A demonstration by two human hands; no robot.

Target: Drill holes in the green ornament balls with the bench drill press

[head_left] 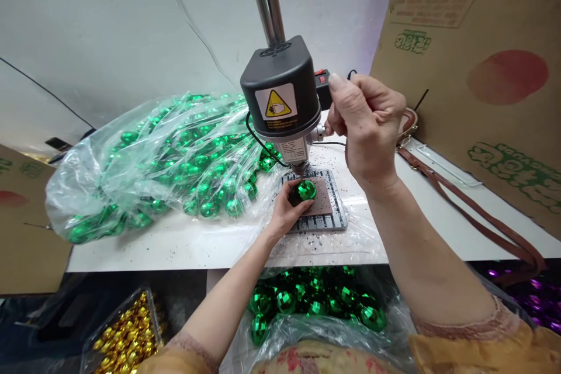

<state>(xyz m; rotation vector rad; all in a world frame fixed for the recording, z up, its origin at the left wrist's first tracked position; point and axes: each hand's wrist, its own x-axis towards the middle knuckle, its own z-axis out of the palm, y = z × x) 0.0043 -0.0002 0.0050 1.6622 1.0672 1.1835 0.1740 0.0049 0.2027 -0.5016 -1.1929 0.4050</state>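
A small bench drill press [281, 96] with a dark motor cap and a yellow warning sticker stands on a white table [175, 242]. My left hand [287, 207] pinches a shiny green faceted ball [307, 189] on the brown pad of the drill's base [326, 219], right under the bit. My right hand [366, 123] is closed around the feed handle at the drill's right side; the handle itself is mostly hidden by my fingers.
A clear plastic bag [162, 160] full of green balls lies on the table to the left. Another bag of green balls [315, 304] sits below the front edge. Gold balls [125, 336] lie lower left. A cardboard box [482, 70] and brown strap [460, 198] stand right.
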